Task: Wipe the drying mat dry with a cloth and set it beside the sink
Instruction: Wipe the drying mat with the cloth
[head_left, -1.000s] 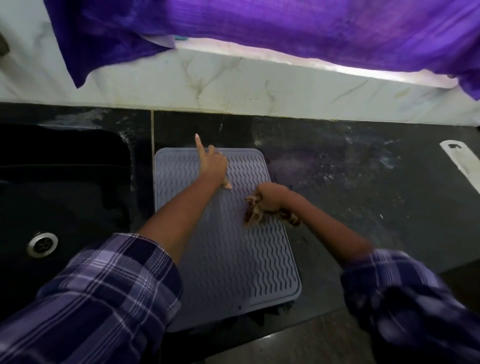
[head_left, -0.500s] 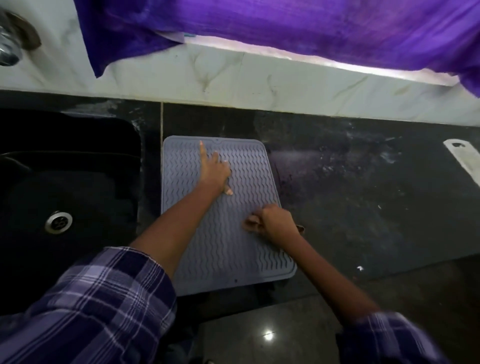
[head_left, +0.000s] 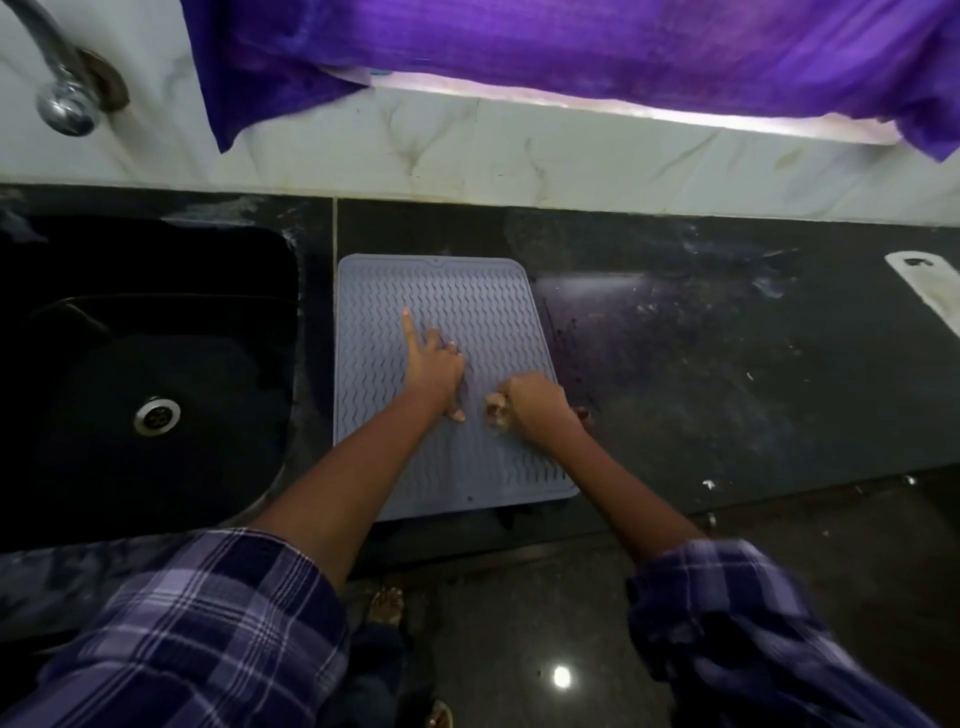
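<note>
Nearest the viewer, two checked sleeves (head_left: 197, 634) reach forward over the worktop (head_left: 727, 395) edge. The left hand (head_left: 434, 366) rests on the drying mat (head_left: 467, 306), forefinger extended and the other fingers loosely bent; it holds nothing and probably pins the mat so that it does not slide under the wiping. Just to its right, the right hand (head_left: 532, 408) is curled tight on a bunched cloth (head_left: 582, 414), of which only a dark scrap shows at the wrist side; its knuckles press down near the mat's right edge, consistent with a wiping stroke in progress. The mat lies flat beneath both hands, its left edge already just beside the sink (head_left: 156, 364), which lies left of the left hand. Beyond the hands, the mat's far ribs are uncovered; whether they are dry cannot be told. Farther still rise the marble wall, a tap (head_left: 65, 101) and a purple curtain (head_left: 571, 47).
</note>
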